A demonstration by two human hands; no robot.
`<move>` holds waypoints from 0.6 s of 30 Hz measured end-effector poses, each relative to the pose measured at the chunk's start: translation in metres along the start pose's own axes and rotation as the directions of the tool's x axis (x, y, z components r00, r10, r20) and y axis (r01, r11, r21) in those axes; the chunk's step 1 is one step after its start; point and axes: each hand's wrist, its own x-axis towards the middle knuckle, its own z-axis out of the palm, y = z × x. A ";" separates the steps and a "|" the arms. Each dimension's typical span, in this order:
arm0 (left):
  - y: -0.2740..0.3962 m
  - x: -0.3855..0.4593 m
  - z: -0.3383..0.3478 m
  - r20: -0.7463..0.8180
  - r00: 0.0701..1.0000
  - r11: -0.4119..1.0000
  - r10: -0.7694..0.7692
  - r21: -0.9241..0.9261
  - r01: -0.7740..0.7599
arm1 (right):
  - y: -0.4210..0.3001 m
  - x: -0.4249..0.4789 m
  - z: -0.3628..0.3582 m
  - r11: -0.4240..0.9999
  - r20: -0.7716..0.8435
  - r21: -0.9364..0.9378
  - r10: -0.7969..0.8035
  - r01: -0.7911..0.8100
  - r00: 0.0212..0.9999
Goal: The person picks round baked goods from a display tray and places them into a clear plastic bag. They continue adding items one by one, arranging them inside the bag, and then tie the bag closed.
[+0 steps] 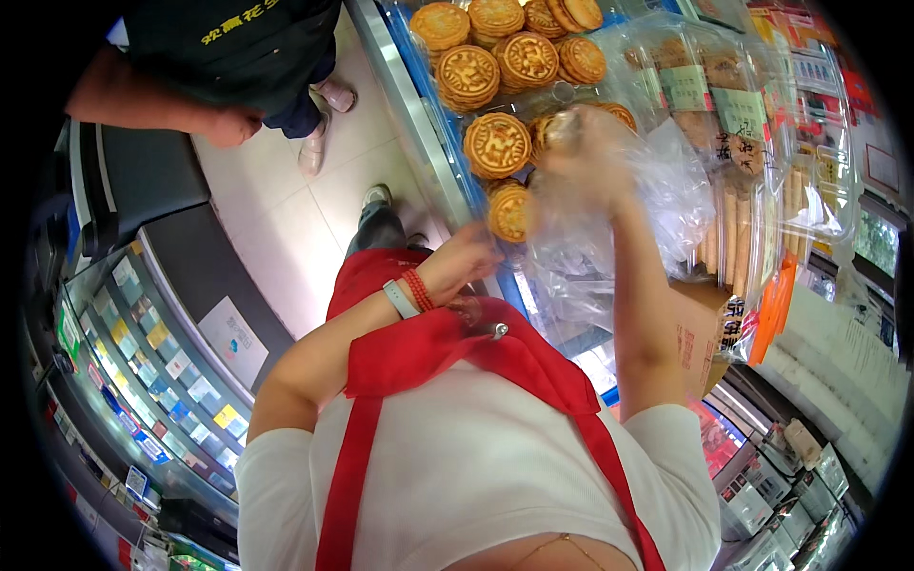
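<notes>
Stacks of round, stamped golden biscuits (498,145) stand on the counter in front of me. My right hand (589,160) is blurred and reaches over the near stacks, beside a crumpled clear plastic bag (571,264). A pale, shiny patch shows at its fingers, too smeared to name. My left hand (464,260), with red beads and a pale watch band at the wrist, hovers by the counter's near edge, close to the nearest stack (510,212). Its fingertips are blurred, so whether they pinch anything is unclear.
Clear plastic boxes of baked goods (742,107) sit right of the biscuits, with a cardboard box (696,328) nearer me. A metal rail (421,135) edges the counter. Another person (235,64) stands at upper left on the tiled floor (278,214). A glass display case (164,342) is at left.
</notes>
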 end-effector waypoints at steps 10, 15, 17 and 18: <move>0.000 0.004 0.001 -0.022 1.000 1.000 -0.019 -0.013 0.019 | 0.022 -0.032 -0.061 0.545 0.117 0.804 0.243 -0.236 0.963; -0.002 0.006 -0.002 -0.028 0.999 0.999 -0.029 -0.023 0.028 | 0.016 -0.033 -0.060 0.581 0.163 0.757 0.276 -0.299 0.947; -0.002 0.006 -0.003 -0.012 1.000 0.999 -0.023 -0.023 0.023 | 0.028 -0.036 -0.049 0.473 0.158 0.840 0.258 -0.267 0.953; -0.002 0.005 -0.004 -0.008 1.000 0.999 -0.020 -0.026 0.020 | 0.029 -0.036 -0.049 0.511 0.143 0.820 0.252 -0.257 0.957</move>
